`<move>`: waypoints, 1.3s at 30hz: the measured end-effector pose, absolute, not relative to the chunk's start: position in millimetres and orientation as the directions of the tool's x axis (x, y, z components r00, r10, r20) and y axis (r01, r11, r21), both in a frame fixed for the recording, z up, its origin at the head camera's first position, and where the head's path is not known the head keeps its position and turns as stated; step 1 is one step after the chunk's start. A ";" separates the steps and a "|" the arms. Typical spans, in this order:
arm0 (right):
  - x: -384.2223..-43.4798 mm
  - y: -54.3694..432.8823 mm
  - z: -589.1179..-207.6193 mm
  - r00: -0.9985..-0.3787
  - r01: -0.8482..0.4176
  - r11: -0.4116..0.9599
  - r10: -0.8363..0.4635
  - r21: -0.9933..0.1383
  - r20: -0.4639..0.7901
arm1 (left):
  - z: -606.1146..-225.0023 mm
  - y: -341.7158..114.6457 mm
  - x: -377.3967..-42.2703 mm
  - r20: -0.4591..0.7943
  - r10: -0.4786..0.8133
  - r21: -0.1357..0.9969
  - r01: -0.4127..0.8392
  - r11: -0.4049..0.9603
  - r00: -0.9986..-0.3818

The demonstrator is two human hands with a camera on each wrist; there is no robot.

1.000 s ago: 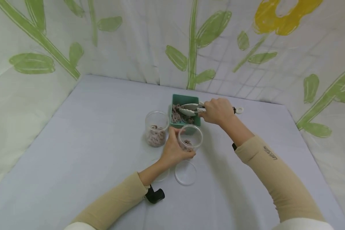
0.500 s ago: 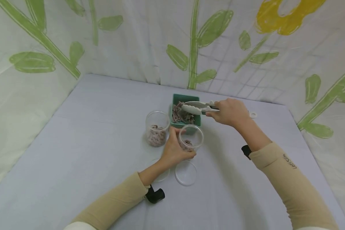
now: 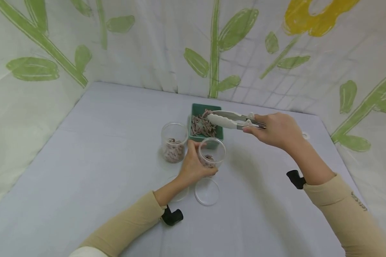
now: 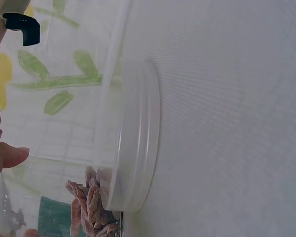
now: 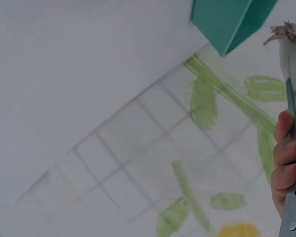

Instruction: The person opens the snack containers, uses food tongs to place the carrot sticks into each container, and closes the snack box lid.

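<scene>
Tongs (image 3: 224, 121), gripped by the right hand (image 3: 277, 130), have shifted rightward, pinching brown strips (image 5: 285, 32).

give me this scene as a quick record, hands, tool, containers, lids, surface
left hand: the left hand grips a clear jar with some brown strips low inside
right hand: the right hand holds the tongs
tongs: white tips over the green box, brown strips between them
box: green box, behind the gripped jar, more brown strips inside
second jar: the second jar stands left of the left hand, brown strips in its lower part
lids: two clear round lids, one partly hidden by the left forearm
surface: pale table
</scene>
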State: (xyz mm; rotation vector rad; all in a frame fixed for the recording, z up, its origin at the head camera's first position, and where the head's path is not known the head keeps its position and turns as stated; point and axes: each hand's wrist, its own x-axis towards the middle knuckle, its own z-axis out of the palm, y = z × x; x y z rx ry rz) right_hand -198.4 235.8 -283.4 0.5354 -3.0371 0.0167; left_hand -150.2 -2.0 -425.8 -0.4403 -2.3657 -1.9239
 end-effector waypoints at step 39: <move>-133.0 256.7 -274.6 -0.822 -0.559 0.828 -0.545 -0.048 0.167 | -427.5 -1.3 -153.2 0.185 0.177 0.955 0.219 0.202 -0.967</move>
